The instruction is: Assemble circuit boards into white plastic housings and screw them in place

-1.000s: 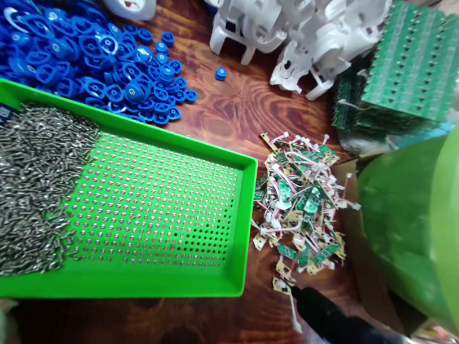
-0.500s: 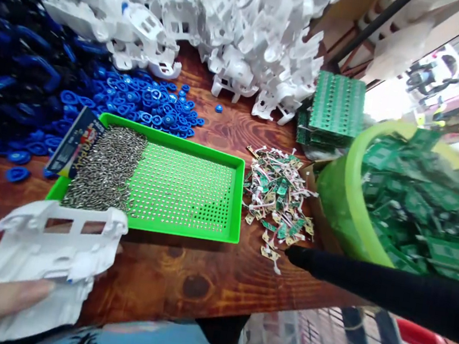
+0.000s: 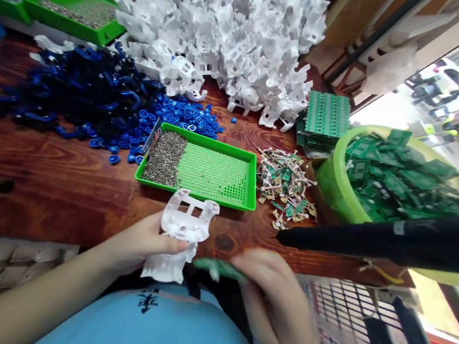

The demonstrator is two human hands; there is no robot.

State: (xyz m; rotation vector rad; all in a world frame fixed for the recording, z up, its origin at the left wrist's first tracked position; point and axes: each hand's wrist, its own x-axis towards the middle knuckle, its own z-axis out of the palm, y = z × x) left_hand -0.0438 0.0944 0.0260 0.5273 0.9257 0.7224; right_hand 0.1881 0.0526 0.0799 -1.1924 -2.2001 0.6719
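My left hand [image 3: 151, 243] grips a white plastic housing [image 3: 185, 225] with two square windows, its thumb lying across the front. To the right, my right hand [image 3: 268, 286], blurred, pinches a green circuit board [image 3: 218, 268] close to the housing's lower right side, with a gap between them. Just beyond the housing lies a green perforated tray [image 3: 217, 164] with many small metal screws [image 3: 165, 157] heaped at its left end. A pile of small wired boards [image 3: 287, 183] lies right of the tray.
White housings [image 3: 232, 30] form a big heap at the back. Blue rings [image 3: 186, 114] and dark blue parts [image 3: 83, 89] lie left. A yellow-green tub [image 3: 335, 175] of green boards stands right, beside stacked board panels [image 3: 327, 114]. A black bar [image 3: 386, 237] juts in from the right.
The view has swung left and widened. My right hand has come into view with a green circuit board. My left hand still holds the housing, now nearer the middle of the view.
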